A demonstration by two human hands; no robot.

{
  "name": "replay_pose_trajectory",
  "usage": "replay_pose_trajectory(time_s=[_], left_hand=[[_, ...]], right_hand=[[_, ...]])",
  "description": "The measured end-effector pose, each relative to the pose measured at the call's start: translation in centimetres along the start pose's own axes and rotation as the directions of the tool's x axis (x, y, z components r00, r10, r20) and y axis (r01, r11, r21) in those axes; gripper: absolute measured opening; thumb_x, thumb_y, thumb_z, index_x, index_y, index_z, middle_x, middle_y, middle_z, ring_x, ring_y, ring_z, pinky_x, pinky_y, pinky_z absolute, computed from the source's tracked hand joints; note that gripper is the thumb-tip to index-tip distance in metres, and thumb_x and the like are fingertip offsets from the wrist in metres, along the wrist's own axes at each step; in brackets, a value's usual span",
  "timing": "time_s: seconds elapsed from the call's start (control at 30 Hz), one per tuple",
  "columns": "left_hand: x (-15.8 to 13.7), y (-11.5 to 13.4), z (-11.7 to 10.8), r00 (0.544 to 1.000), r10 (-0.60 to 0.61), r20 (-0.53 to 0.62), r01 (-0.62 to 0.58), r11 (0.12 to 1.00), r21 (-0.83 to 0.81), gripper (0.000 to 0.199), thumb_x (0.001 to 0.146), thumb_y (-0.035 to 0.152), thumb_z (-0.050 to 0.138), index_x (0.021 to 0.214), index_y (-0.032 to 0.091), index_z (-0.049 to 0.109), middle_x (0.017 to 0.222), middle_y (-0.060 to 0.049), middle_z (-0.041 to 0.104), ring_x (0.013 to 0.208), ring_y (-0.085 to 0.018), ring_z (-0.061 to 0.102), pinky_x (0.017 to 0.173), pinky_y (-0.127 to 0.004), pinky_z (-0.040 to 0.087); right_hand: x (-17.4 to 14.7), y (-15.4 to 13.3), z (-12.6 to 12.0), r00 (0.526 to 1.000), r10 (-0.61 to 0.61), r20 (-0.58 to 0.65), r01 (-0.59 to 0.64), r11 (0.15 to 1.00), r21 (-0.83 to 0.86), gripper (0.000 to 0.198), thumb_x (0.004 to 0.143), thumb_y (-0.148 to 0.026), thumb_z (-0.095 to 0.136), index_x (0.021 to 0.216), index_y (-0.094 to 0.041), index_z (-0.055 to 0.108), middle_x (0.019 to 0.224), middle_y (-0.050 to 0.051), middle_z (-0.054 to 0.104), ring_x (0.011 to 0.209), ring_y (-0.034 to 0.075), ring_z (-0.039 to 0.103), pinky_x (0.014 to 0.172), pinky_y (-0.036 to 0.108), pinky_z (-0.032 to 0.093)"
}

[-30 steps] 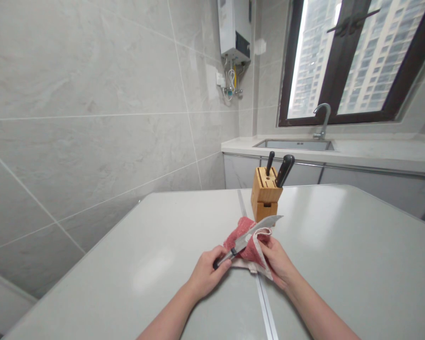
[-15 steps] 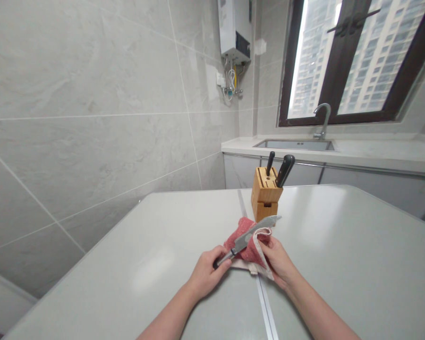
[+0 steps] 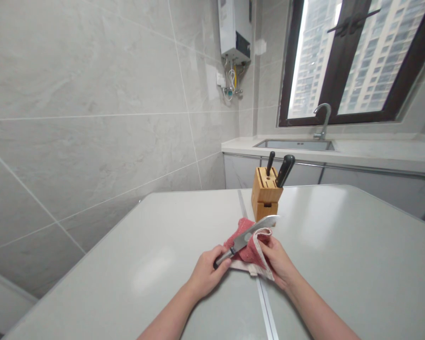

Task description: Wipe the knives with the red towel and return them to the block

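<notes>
My left hand (image 3: 209, 270) is closed around the handle of a kitchen knife (image 3: 241, 240), whose blade slants up and away to the right. A red cloth with a white edge (image 3: 254, 254) lies under and around the blade. My right hand (image 3: 276, 260) grips this cloth, its fingertips partly hidden in the folds near the blade. Just beyond the blade tip stands a wooden knife block (image 3: 266, 194). Two black-handled knives stick out of its top, a slim one (image 3: 270, 163) and a thicker one (image 3: 285, 171).
The pale table (image 3: 177, 222) has a seam strip (image 3: 265, 302) running through its middle. Behind it is a counter (image 3: 375, 148) with a sink (image 3: 297, 144) and a faucet (image 3: 325, 118). A tiled wall (image 3: 127, 141) rises on the left, with a water heater (image 3: 234, 30) mounted further back.
The knife blade has tilted very slightly, and light falls on it differently. Both hands keep nearly the same place and grip; the knife block has not moved.
</notes>
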State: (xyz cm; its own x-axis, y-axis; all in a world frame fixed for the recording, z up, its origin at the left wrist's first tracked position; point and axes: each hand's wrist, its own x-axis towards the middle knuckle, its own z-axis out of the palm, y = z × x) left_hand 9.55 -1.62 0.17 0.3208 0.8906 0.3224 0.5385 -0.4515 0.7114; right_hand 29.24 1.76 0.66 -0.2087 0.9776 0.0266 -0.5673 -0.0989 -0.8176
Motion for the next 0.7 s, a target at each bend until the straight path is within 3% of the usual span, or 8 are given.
replay_pose_trajectory(time_s=[0.3, 0.7], left_hand=[[0.03, 0.35, -0.15, 1.0, -0.01, 0.012, 0.009, 0.999, 0.052, 0.024, 0.087, 0.034, 0.043, 0.089, 0.017, 0.059, 0.073, 0.0, 0.058, 0.064, -0.013, 0.048, 0.06, -0.022, 0.034], [0.1, 0.26, -0.11, 0.996, 0.012, 0.083, -0.013, 1.0, 0.018, 0.034, 0.091, 0.039, 0.034, 0.085, 0.016, 0.058, 0.072, 0.001, 0.055, 0.066, -0.013, 0.047, 0.062, -0.021, 0.033]], right_hand=[[-0.15, -0.15, 0.36, 0.999, 0.035, 0.032, -0.037, 0.997, 0.061, 0.035, 0.066, -0.031, 0.072, 0.096, -0.017, 0.062, 0.089, 0.008, 0.07, 0.079, 0.024, 0.066, 0.077, 0.039, 0.049], [-0.35, -0.48, 0.61, 0.998, 0.044, 0.05, -0.047, 0.997, 0.066, 0.028, 0.065, -0.029, 0.073, 0.089, -0.017, 0.062, 0.085, 0.005, 0.069, 0.072, 0.019, 0.064, 0.072, 0.034, 0.05]])
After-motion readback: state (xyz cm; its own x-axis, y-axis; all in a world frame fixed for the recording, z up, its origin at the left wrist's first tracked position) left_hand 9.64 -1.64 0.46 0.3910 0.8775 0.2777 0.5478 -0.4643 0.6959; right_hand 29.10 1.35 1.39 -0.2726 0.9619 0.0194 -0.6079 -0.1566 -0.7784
